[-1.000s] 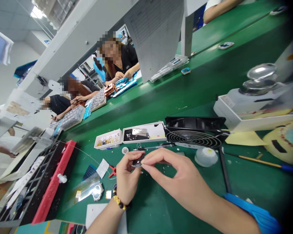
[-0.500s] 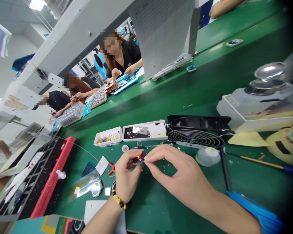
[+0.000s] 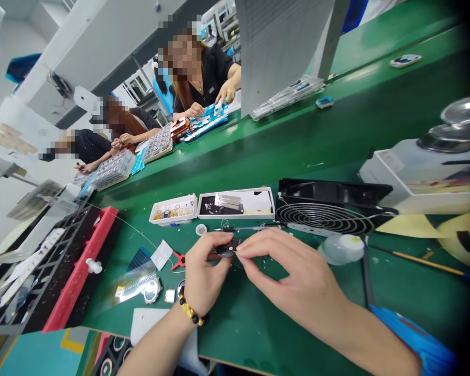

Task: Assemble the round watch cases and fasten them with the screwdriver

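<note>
Held between the thumb and fingers of my left hand point(image 3: 201, 274) is a small dark round device point(image 3: 226, 248), like a watch module, above the green bench. My right hand point(image 3: 293, 266) has its thumb and forefinger pinched together at the device's right edge. Whatever lies in that pinch is too small to make out. Left of my left hand are a red-handled tool point(image 3: 178, 260), a white paper square point(image 3: 164, 254), a round watch case point(image 3: 152, 290) and a clear film sheet point(image 3: 121, 292).
Behind my hands stand a small white tray point(image 3: 173, 221) of tiny parts, a longer white tray point(image 3: 235, 215) and a black fan point(image 3: 332, 196). A plastic bottle point(image 3: 342, 250) is close to my right hand. Co-workers sit across the bench point(image 3: 250, 151). A red bar point(image 3: 80, 266) edges the left rack.
The red light that glowed on the device no longer shows. My hands keep nearly the same grip. The camera view has shifted slightly, and the co-worker opposite has moved their hands.
</note>
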### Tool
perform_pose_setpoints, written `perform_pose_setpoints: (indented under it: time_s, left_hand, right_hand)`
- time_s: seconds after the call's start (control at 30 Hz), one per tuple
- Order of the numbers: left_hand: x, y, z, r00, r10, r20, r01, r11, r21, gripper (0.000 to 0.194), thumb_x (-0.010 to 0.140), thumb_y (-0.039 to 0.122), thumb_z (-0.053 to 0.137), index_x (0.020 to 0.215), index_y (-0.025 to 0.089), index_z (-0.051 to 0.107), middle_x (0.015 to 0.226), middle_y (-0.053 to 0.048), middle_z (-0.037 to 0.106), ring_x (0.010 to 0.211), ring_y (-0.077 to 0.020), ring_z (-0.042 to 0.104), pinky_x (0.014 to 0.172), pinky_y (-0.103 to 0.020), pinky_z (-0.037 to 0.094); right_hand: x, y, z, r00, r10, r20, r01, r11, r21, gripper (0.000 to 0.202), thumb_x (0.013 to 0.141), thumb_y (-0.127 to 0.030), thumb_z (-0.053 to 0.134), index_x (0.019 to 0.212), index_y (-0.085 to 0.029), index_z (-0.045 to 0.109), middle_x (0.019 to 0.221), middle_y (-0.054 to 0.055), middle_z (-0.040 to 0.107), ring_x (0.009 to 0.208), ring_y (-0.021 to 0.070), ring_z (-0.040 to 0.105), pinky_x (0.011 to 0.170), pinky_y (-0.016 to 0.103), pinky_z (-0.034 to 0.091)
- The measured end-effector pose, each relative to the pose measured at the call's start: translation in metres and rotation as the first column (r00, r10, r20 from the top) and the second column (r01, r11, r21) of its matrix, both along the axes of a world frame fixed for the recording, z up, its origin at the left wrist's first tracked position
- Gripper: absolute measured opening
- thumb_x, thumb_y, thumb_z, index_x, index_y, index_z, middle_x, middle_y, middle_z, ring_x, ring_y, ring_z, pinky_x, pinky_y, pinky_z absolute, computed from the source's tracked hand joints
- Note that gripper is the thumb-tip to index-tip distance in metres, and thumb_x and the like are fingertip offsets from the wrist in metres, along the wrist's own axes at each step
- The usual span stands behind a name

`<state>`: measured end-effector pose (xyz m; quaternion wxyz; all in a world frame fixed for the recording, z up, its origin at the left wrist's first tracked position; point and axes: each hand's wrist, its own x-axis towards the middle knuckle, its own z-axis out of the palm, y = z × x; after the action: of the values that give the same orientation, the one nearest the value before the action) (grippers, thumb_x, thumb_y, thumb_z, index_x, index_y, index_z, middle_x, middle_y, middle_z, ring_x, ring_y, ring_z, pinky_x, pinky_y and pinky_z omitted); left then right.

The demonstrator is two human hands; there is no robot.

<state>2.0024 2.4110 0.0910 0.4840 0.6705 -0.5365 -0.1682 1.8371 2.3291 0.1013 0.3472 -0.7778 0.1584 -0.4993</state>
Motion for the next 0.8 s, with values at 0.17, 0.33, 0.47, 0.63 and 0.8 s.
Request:
perform_pose_setpoints:
  time_s: [0.17,0.33,0.47,0.63,0.8]
  left_hand:
    - [-0.0016,-0.0005,0.0045,0.997,0.010,0.078,-0.011,1.000,0.005,0.023,0.084,0.008,0.069,0.102,0.022,0.075,0.106,-0.007,0.077,0.099,-0.0204,0.074,0.072,-0.024,0.059]
    - [-0.0017,0.0011,0.0066,0.988,0.004,0.156,-0.003,1.000,-0.001,0.028,0.085,0.007,0.067,0.106,0.023,0.076,0.104,-0.005,0.078,0.094,-0.0178,0.074,0.072,-0.022,0.060]
    - [-0.0007,0.0018,0.0045,0.974,-0.003,0.225,0.005,1.000,-0.007,0.031,0.083,0.003,0.066,0.106,0.021,0.074,0.104,-0.004,0.077,0.094,-0.0164,0.074,0.073,-0.021,0.061]
    - [0.0004,0.0022,0.0030,0.970,-0.019,0.241,0.021,1.000,-0.005,0.030,0.084,0.002,0.065,0.107,0.020,0.073,0.105,-0.003,0.076,0.096,-0.0144,0.073,0.075,-0.019,0.061]
    - [0.0009,0.0019,0.0033,0.970,-0.020,0.243,0.022,1.000,-0.007,0.030,0.083,0.001,0.066,0.106,0.019,0.073,0.103,-0.003,0.076,0.094,-0.0140,0.073,0.074,-0.020,0.061]
  right_hand:
    - [-0.0009,-0.0003,-0.0016,0.998,-0.034,-0.047,0.030,0.995,-0.096,0.020,0.094,-0.003,0.059,0.097,-0.023,0.062,0.093,0.001,0.072,0.088,0.0167,0.066,0.076,0.030,0.054]
    - [-0.0019,-0.0006,-0.0043,0.997,-0.058,-0.058,0.046,0.982,-0.182,0.020,0.093,-0.002,0.061,0.099,-0.022,0.064,0.094,0.002,0.072,0.088,0.0177,0.067,0.075,0.031,0.054]
    - [-0.0019,-0.0018,-0.0043,0.999,-0.048,-0.019,0.045,0.990,-0.133,0.020,0.094,-0.002,0.061,0.098,-0.021,0.064,0.093,0.001,0.072,0.088,0.0159,0.067,0.076,0.030,0.054]
    - [0.0003,-0.0034,-0.0027,0.999,-0.035,-0.006,0.034,0.995,-0.093,0.021,0.093,0.000,0.062,0.097,-0.020,0.064,0.093,0.000,0.071,0.089,0.0140,0.066,0.079,0.029,0.054]
    - [0.0025,-0.0036,-0.0025,0.999,-0.040,-0.015,0.038,0.993,-0.109,0.020,0.093,0.000,0.063,0.096,-0.020,0.065,0.092,0.000,0.071,0.088,0.0133,0.066,0.079,0.029,0.053]
